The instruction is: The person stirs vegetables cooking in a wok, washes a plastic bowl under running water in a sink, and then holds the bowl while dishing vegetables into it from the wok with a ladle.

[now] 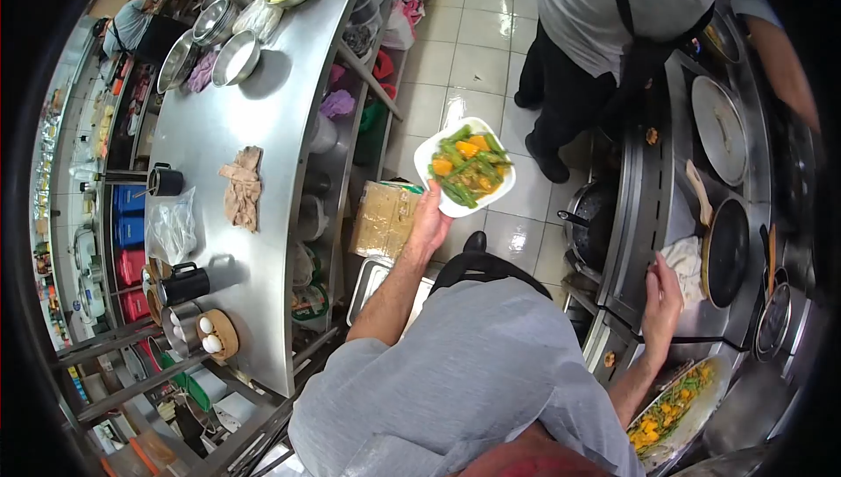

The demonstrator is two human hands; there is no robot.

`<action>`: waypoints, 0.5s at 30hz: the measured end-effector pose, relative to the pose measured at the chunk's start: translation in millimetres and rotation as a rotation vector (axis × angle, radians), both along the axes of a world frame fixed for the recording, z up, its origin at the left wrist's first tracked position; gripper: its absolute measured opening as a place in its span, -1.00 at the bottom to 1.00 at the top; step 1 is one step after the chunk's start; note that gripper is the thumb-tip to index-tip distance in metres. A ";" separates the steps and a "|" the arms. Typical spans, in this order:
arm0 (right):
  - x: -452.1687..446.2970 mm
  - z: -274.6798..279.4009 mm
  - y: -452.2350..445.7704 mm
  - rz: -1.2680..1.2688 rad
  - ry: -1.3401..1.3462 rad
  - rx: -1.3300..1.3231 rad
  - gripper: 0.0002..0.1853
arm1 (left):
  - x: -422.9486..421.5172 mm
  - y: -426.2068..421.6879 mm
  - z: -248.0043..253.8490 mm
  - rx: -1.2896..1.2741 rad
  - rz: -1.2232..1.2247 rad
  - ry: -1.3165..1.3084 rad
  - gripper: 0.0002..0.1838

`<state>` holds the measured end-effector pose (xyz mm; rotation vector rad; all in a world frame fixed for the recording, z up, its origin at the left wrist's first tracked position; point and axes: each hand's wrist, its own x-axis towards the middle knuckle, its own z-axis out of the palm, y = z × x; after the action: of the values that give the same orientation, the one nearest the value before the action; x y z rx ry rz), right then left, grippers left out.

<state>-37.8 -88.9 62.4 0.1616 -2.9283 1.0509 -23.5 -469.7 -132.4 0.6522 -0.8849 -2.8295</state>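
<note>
My left hand (429, 221) grips the near rim of a white square bowl (423, 162), held over the aisle. Inside it lie green beans and orange squash chunks (469, 164) in sauce. My right hand (663, 297) is over the stove's front edge, beside a crumpled white cloth (686, 265); its fingers are partly extended and I see nothing in them. Right of the cloth sits a dark frying pan (725, 254). Below my right forearm, a wide pan (711, 407) holds more of the same vegetables.
A steel counter (223, 127) on the left carries metal bowls (236, 58), a brown cloth (243, 188), a black jug (182, 282) and eggs (212, 343). Another person (583, 21) stands at the stove ahead. Cardboard (385, 219) and a white tray (372, 280) are low beside the counter.
</note>
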 end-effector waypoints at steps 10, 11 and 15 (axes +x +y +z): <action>-130.8 -59.8 -105.6 0.347 -0.285 -0.015 -0.72 | -20.4 -114.1 -66.8 -0.096 0.375 -0.141 -0.29; -143.6 -65.4 -113.7 0.391 -0.248 -0.033 -0.72 | -22.0 -123.5 -72.7 -0.087 0.443 -0.155 -0.28; -193.9 -73.2 -141.4 0.511 -0.282 -0.026 -0.72 | -33.4 -164.8 -90.7 -0.074 0.647 -0.159 -0.27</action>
<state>-231.6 -230.2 -10.8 0.8673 -3.2057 1.2531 -56.9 -634.4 -223.2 0.9559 -0.6404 -2.1829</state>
